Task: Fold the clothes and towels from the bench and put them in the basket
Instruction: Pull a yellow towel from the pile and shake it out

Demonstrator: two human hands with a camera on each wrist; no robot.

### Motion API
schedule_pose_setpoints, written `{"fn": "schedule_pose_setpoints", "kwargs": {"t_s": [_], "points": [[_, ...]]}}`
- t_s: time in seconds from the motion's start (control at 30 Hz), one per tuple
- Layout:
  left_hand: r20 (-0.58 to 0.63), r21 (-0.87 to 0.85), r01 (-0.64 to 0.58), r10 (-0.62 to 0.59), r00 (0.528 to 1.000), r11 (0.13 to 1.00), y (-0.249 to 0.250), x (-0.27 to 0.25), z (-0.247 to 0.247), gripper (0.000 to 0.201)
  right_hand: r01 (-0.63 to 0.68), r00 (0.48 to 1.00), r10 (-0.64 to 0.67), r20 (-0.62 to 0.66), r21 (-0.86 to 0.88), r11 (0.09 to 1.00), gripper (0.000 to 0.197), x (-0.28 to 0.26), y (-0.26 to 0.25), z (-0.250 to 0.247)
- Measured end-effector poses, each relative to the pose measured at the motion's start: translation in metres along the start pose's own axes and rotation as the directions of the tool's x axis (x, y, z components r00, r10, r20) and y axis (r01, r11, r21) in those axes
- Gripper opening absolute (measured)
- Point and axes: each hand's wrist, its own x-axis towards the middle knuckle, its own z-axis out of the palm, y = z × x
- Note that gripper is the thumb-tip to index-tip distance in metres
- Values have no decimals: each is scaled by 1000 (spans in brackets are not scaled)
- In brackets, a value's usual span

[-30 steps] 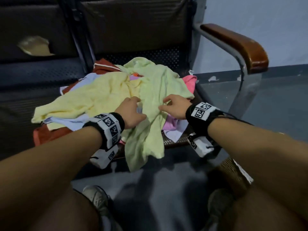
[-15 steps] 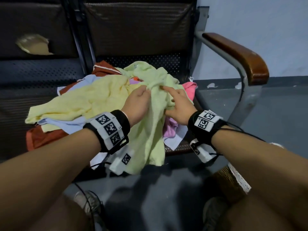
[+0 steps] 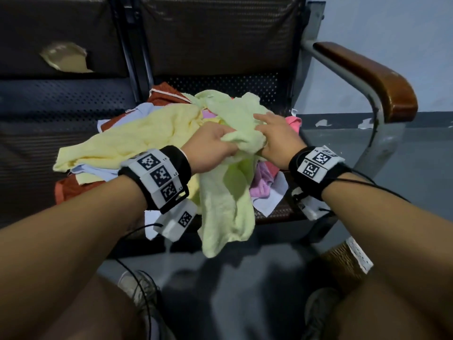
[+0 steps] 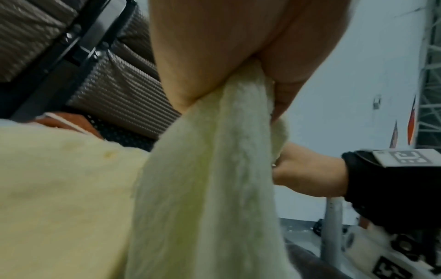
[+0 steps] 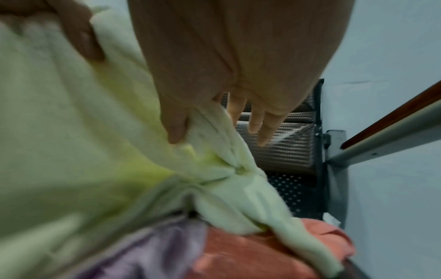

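Green towel (image 3: 228, 200) bunched in left hand (image 3: 208, 150), right hand (image 3: 277, 141) pinching it (thumb-side), basket (image 3: 343, 266) contents hidden

Dim indoor light, wrist views blurred, perhaps motion, edges warped

Pile of clothes and towels (image 3: 137, 143) lies on the bench seat (image 3: 220, 84), in front of the backrest (image 3: 215, 33). Top towel (image 3: 228, 197) drapes from the pile over the seat's front edge. Left hand (image 3: 208, 148) and right hand (image 3: 277, 141) sit side by side on that towel, above the pile. Armrest (image 3: 367, 77) stands right of the pile. Basket (image 3: 343, 263) sits on the floor, below and right of the seat.
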Motion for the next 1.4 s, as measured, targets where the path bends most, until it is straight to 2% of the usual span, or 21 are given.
{"fn": "schedule_pose_setpoints", "kwargs": {"t_s": [0.1,0.2,0.27,0.3,0.37,0.43,0.5,0.57,0.63,0.7,0.77,0.83,0.9,0.97,1.0,1.1,1.2,1.23,1.3,1.33,1.4], "points": [[-214,-9,66,-67,974,998,-9,3,-22,29,-113,993,111,-32,-76,991,26,-6,10,-9],[-358,32,127,-107,927,991,-20,7,-37,32,-136,988,121,-96,-165,977,40,-8,7,-15],[-340,8,141,-130,931,990,-25,10,-37,34,-81,986,57,-154,-151,985,46,-10,-6,-18],[-287,-22,150,-150,946,988,-26,10,-35,30,-50,982,24,-187,-135,990,46,-11,-13,-19],[-124,-25,139,-141,982,990,-24,9,-26,23,5,972,-29,-232,-102,995,37,-13,-25,-20],[12,49,94,-95,995,994,-24,8,-18,25,41,981,-48,-187,-38,998,31,-15,-33,-18],[8,132,62,-64,998,989,-27,9,-13,23,68,994,-59,-88,95,993,36,-17,-31,-14],[-135,140,59,-40,990,988,-27,12,-15,17,-3,999,-3,41,147,989,46,-21,-23,-12],[-339,48,88,-67,938,995,-26,13,-24,21,-82,981,77,181,24,996,41,-26,-9,-11],[-472,-14,121,-113,874,993,-28,14,-35,36,-112,969,125,215,-72,991,30,-31,2,-12],[-528,-38,193,-184,829,980,-35,16,-42,41,-135,981,140,138,-43,990,33,-35,8,-16],[-554,16,314,-253,793,949,-42,18,-47,39,-107,994,106,15,73,992,31,-37,8,-21],[-546,74,431,-325,772,899,-44,18,-48,47,-61,996,73,-57,192,979,27,-38,3,-24],[-484,10,450,-389,784,893,-38,19,-45,60,-15,995,38,-93,243,970,19,-41,-4,-26],[-446,-46,418,-393,804,907,-33,18,-41,59,5,993,27,-119,256,967,12,-41,-5,-27],[-351,-115,302,-324,879,946,-23,17,-31,30,16,978,47,-205,296,955,20,-42,-11,-30],[-350,-20,208,-201,915,978,-26,17,-27,14,42,975,31,-222,315,948,17,-43,-21,-34],[-397,31,184,-156,904,982,-28,17,-27,11,68,980,-4,-197,317,946,14,-44,-24,-35],[-539,134,207,-104,836,969,-31,16,-33,9,102,990,-65,-122,331,938,15,-49,-30,-34],[-598,165,248,-103,795,955,-31,17,-37,6,114,992,-90,-86,352,929,19,-52,-33,-32],[-671,167,368,-168,723,915,-32,18,-48,20,148,988,-152,-21,389,909,37,-57,-38,-28]]}}
